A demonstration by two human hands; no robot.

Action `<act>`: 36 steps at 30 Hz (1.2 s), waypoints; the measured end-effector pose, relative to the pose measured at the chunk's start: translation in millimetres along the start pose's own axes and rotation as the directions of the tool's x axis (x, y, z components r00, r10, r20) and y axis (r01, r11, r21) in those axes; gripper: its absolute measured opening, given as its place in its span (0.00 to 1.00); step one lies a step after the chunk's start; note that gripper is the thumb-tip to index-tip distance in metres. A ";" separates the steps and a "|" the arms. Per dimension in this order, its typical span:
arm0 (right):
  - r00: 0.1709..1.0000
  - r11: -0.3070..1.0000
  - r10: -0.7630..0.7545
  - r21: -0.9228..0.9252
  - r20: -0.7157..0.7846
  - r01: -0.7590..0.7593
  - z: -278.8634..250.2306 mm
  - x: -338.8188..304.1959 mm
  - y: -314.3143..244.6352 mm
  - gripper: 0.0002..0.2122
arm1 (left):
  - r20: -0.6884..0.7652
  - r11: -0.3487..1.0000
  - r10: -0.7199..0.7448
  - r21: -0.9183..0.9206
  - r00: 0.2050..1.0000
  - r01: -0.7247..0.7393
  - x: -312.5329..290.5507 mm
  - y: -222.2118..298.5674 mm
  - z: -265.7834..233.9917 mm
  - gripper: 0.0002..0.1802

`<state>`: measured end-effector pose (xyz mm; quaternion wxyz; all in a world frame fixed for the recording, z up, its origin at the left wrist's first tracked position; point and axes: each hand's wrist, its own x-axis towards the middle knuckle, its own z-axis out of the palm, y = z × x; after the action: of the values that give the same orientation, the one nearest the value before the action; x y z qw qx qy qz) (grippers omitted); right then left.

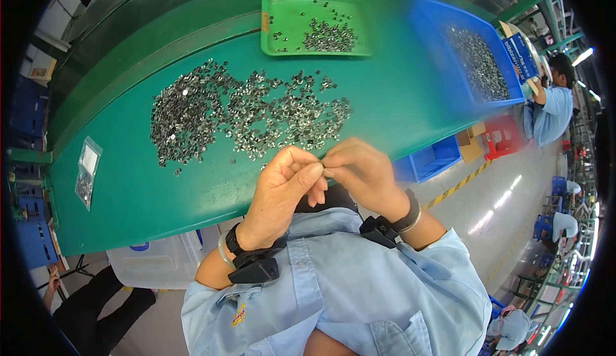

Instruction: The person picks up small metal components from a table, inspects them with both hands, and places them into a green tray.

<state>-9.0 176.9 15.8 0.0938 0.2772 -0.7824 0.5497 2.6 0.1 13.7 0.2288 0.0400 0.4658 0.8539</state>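
Note:
My left hand (282, 186) and my right hand (364, 173) meet fingertip to fingertip above the near edge of the green table (212, 195). Thumb and index finger are pinched together on each; whatever lies between the tips is too small and covered to make out. Just beyond them spreads a loose scatter of small shiny metal parts (289, 115). Left of it, a denser, darker pile of the same kind of parts (186, 118) adjoins the scatter. Farther back, a light green tray (264, 25) holds more of these little pieces, gathered mostly toward its right.
At the far right a blue bin (443, 67) is partly filled with small metal parts. A clear bag (88, 173) lies on the table's left. Below the table edge are a translucent plastic box (157, 263) and another blue bin (431, 162). A person (553, 112) sits beyond a red stool (502, 136).

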 end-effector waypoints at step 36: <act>0.975 0.837 0.157 -0.545 0.158 -0.046 -71.5 40.8 45.4 0.08 | 0.075 0.975 -0.002 -0.223 0.997 0.019 6.9 -4.6 -11.6 0.10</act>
<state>-78.5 239.6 24.6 0.0608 0.2504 -0.9241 0.2823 -5.2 -3.8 2.4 0.2535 0.0432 0.3581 0.8976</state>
